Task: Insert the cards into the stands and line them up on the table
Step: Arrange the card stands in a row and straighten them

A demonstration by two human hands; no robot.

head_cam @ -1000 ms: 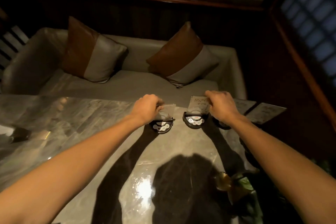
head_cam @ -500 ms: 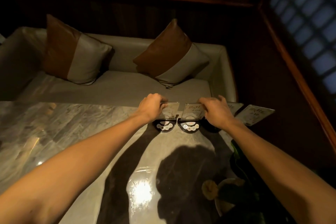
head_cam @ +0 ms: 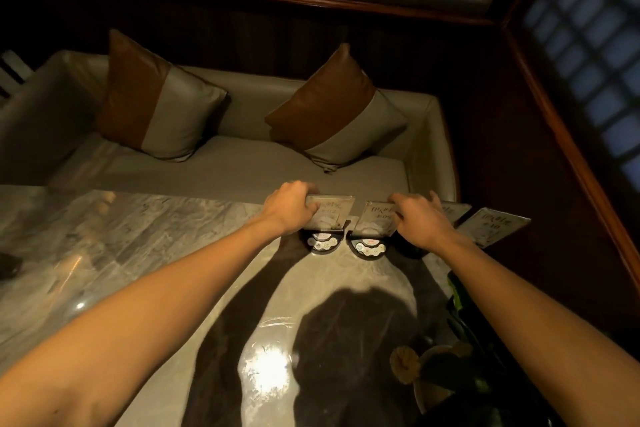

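At the far edge of the marble table (head_cam: 145, 239), toward its right corner, two black stands sit side by side, each with a clear card upright in it. The left hand (head_cam: 289, 206) is closed over the top left corner of the left card (head_cam: 334, 215), fingers curled over its upper edge, the card seated in the left stand (head_cam: 322, 242). The right hand (head_cam: 417, 222) grips the top right part of the second card (head_cam: 375, 220), which stands in the right stand (head_cam: 370, 248); its fingers wrap over the card's upper edge. The two stands are just beside each other, nearly touching. Further right along the same edge, a third card (head_cam: 453, 211) shows partly behind the right hand, and a fourth card (head_cam: 493, 225) leans at the far right corner; their bases are hidden or in shadow. A potted plant (head_cam: 446, 367) sits at the table's near right edge. Beyond the table is a sofa (head_cam: 225, 177) with two cushions
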